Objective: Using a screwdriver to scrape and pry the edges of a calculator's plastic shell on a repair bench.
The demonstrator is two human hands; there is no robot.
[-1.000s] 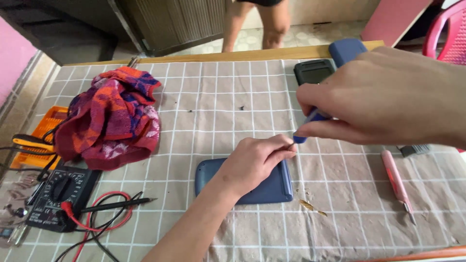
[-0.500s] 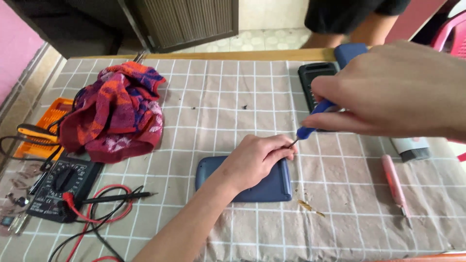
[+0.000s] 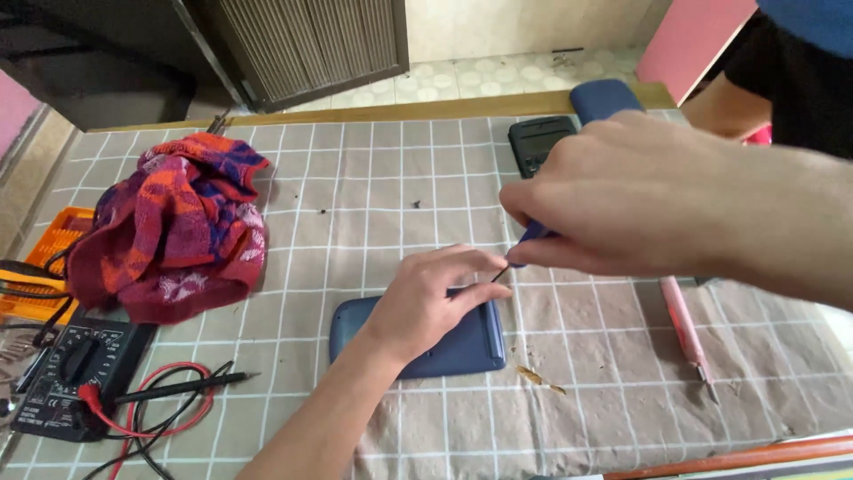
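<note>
Case (image 3: 462, 351) blue, flat, rounded, under spread left hand (image 3: 435, 298) | right hand (image 3: 640, 200) pinching blue-handled screwdriver (image 3: 531, 236)

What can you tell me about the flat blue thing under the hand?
The flat blue thing is a slab with rounded corners, smooth and plastic-looking, dark slate blue. It lies flat on the checked cloth near the table's front. The left hand presses on its top, hiding much of it. The blue-handled screwdriver in the right hand points at its upper right corner.
</note>
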